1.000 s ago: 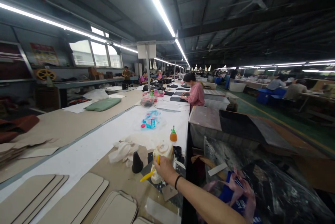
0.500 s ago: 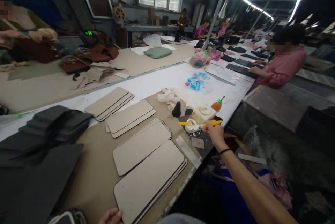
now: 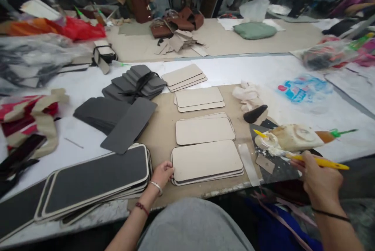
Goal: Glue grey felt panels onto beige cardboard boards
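Note:
My left hand [image 3: 164, 173] has its fingers closed at the left edge of the top beige panel [image 3: 206, 161], on the nearest stack. In my right hand [image 3: 320, 178] is a yellow-handled brush [image 3: 331, 163], its tip low over the dark board by a white, paste-smeared container [image 3: 295, 137]. A second yellow stick [image 3: 260, 133] pokes out of the white paste at the container's mouth. More beige panels lie behind in overlapping piles, such as this stack [image 3: 202, 129].
Black panels with pale borders [image 3: 99, 180] are stacked to the left, below plain dark grey panels [image 3: 129, 124]. An orange bottle with a green nozzle [image 3: 326, 136] lies by the container. A dark cone [image 3: 255, 114] and crumpled cloth [image 3: 247, 92] lie behind. Across the table a person handles a brown bag [image 3: 140, 6].
My view has swung left and down, bringing the black bordered panels into sight. My right hand still holds the brush by the container. My left hand remains at the beige stack's edge.

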A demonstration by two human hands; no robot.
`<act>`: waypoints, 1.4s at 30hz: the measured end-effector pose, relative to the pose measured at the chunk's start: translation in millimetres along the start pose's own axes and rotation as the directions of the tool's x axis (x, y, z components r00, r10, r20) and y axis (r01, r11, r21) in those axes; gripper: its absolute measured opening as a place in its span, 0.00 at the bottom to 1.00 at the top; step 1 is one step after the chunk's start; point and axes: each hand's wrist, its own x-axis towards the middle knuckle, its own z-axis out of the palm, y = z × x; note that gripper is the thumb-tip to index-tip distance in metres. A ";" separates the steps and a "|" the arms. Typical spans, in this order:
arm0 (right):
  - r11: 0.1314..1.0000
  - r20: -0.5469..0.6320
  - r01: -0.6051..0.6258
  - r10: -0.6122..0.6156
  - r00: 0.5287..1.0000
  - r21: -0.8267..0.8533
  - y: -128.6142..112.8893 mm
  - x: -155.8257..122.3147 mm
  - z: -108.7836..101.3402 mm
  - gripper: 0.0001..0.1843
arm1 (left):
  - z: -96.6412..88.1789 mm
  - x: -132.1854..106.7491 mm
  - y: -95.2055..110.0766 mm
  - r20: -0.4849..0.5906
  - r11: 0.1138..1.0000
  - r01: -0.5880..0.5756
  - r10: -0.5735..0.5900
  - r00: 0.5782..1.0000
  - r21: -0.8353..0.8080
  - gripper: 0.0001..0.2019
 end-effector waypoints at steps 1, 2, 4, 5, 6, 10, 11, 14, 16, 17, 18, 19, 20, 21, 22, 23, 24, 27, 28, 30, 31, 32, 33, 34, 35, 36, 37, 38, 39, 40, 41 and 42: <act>0.997 0.032 -0.059 0.057 0.998 0.059 -9.7 -18.8 10.2 0.14 | 0.1 0.1 -1.4 0.001 1.000 0.002 -0.002 1.000 -0.016 0.09; 0.990 0.135 -0.106 0.093 0.986 0.095 -19.3 -40.4 23.0 0.16 | 0.1 0.3 -2.6 0.002 1.000 0.004 -0.004 1.000 -0.030 0.08; 0.983 0.382 -0.155 0.105 0.918 0.101 -36.2 -88.2 53.3 0.20 | -0.3 1.2 -4.2 0.009 0.999 0.007 -0.006 1.000 -0.050 0.07; 0.982 0.488 -0.167 0.105 0.866 0.086 -43.1 -112.1 69.1 0.21 | -0.7 1.8 -4.7 0.014 0.998 0.006 -0.006 1.000 -0.057 0.07; 0.981 0.571 -0.180 0.106 0.814 0.074 -48.7 -134.7 84.6 0.22 | -1.0 2.4 -4.9 0.019 0.998 0.005 -0.004 1.000 -0.062 0.07; 0.976 0.753 -0.211 0.093 0.652 0.062 -59.6 -201.9 132.7 0.20 | -2.2 3.4 -5.8 0.036 0.998 -0.012 0.015 0.999 -0.069 0.07; 0.977 0.778 -0.205 0.083 0.623 0.060 -59.6 -212.4 140.3 0.20 | -2.4 3.4 -6.2 0.039 0.997 -0.018 0.021 0.999 -0.070 0.07; 0.985 0.821 -0.170 0.071 0.567 0.033 -54.0 -230.2 152.8 0.19 | -2.9 3.3 -7.1 0.044 0.997 -0.030 0.034 0.998 -0.072 0.07; 0.991 0.822 -0.130 0.064 0.566 0.012 -47.3 -231.3 153.5 0.18 | -3.5 3.1 -7.5 0.048 0.997 -0.034 0.037 0.998 -0.073 0.07; 0.995 0.816 -0.103 0.059 0.576 0.001 -43.5 -228.5 151.8 0.18 | -4.0 3.0 -7.5 0.051 0.997 -0.035 0.038 0.998 -0.073 0.07; 0.997 0.804 -0.075 0.053 0.592 -0.011 -39.5 -223.5 148.7 0.19 | -4.4 2.9 -7.5 0.055 0.997 -0.035 0.039 0.998 -0.073 0.07; 0.999 0.787 -0.047 0.050 0.615 -0.026 -35.4 -216.3 144.5 0.19 | -4.9 2.7 -7.4 0.059 0.997 -0.035 0.039 0.997 -0.072 0.07; 0.999 0.762 -0.023 0.047 0.646 -0.042 -31.2 -207.2 139.0 0.19 | -5.3 2.5 -7.2 0.064 0.997 -0.033 0.038 0.997 -0.071 0.08; 0.998 0.730 -0.002 0.045 0.682 -0.060 -27.0 -196.3 132.7 0.20 | -5.5 2.4 -6.9 0.067 0.997 -0.031 0.036 0.997 -0.068 0.09; 0.997 0.693 0.016 0.043 0.720 -0.079 -23.0 -184.0 125.6 0.21 | -5.7 2.4 -6.7 0.070 0.997 -0.028 0.033 0.997 -0.065 0.09; 0.995 0.654 0.034 0.038 0.756 -0.097 -19.2 -170.9 118.0 0.22 | -5.7 2.4 -6.4 0.073 0.998 -0.026 0.031 0.997 -0.062 0.10; 0.992 0.616 0.052 0.030 0.787 -0.114 -15.7 -157.5 110.3 0.23 | -5.7 2.4 -6.2 0.077 0.998 -0.025 0.030 0.997 -0.059 0.11; 0.975 0.508 0.103 0.010 0.861 -0.195 -8.7 -120.5 87.8 0.25 | -5.4 2.5 -5.4 0.084 0.999 -0.026 0.030 0.996 -0.048 0.13; 0.966 0.475 0.119 0.005 0.880 -0.230 -7.9 -110.9 81.2 0.26 | -5.4 2.5 -5.1 0.086 0.999 -0.025 0.029 0.996 -0.045 0.13; 0.941 0.428 0.165 -0.024 0.903 -0.295 -9.1 -98.5 70.4 0.26 | -5.6 2.4 -4.8 0.093 0.999 -0.022 0.026 0.995 -0.041 0.14; 0.929 0.418 0.191 -0.044 0.907 -0.318 -11.2 -96.0 66.6 0.26 | -5.7 2.4 -4.7 0.097 0.999 -0.021 0.025 0.995 -0.041 0.14; 0.918 0.416 0.216 -0.063 0.907 -0.332 -14.0 -96.3 64.5 0.26 | -5.7 2.3 -4.8 0.099 0.999 -0.020 0.024 0.995 -0.043 0.15; 0.914 0.420 0.230 -0.075 0.905 -0.333 -17.6 -99.4 64.3 0.25 | -5.7 2.2 -4.9 0.099 0.999 -0.021 0.026 0.995 -0.046 0.14; 0.920 0.427 0.230 -0.078 0.901 -0.318 -21.6 -105.0 66.3 0.25 | -5.7 2.0 -5.1 0.096 0.998 -0.023 0.028 0.995 -0.052 0.14; 0.935 0.442 0.214 -0.070 0.894 -0.283 -25.9 -113.1 70.7 0.24 | -5.6 1.9 -5.4 0.092 0.998 -0.026 0.031 0.995 -0.058 0.14; 0.956 0.467 0.185 -0.058 0.882 -0.229 -30.4 -123.5 77.3 0.23 | -5.5 1.8 -5.8 0.087 0.997 -0.029 0.035 0.996 -0.065 0.14; 0.975 0.502 0.147 -0.046 0.863 -0.164 -34.7 -135.7 86.0 0.23 | -5.4 1.7 -6.1 0.083 0.997 -0.032 0.037 0.996 -0.071 0.13; 0.990 0.546 0.104 -0.034 0.837 -0.099 -38.8 -149.3 96.4 0.22 | -5.2 1.7 -6.4 0.079 0.997 -0.034 0.040 0.996 -0.075 0.13; 0.997 0.594 0.058 -0.021 0.804 -0.044 -42.5 -163.9 107.9 0.21 | -5.1 1.8 -6.6 0.077 0.996 -0.036 0.042 0.996 -0.077 0.13; 1.000 0.638 0.011 -0.005 0.770 -0.006 -45.6 -178.6 119.9 0.20 | -5.0 1.9 -6.7 0.074 0.996 -0.037 0.042 0.996 -0.075 0.12; 0.999 0.678 -0.037 0.016 0.735 0.017 -47.8 -192.6 131.7 0.20 | -4.9 1.9 -6.7 0.072 0.997 -0.037 0.043 0.997 -0.073 0.12; 0.996 0.714 -0.081 0.037 0.699 0.027 -49.0 -205.0 142.8 0.19 | -4.8 1.9 -6.5 0.070 0.997 -0.037 0.042 0.997 -0.068 0.12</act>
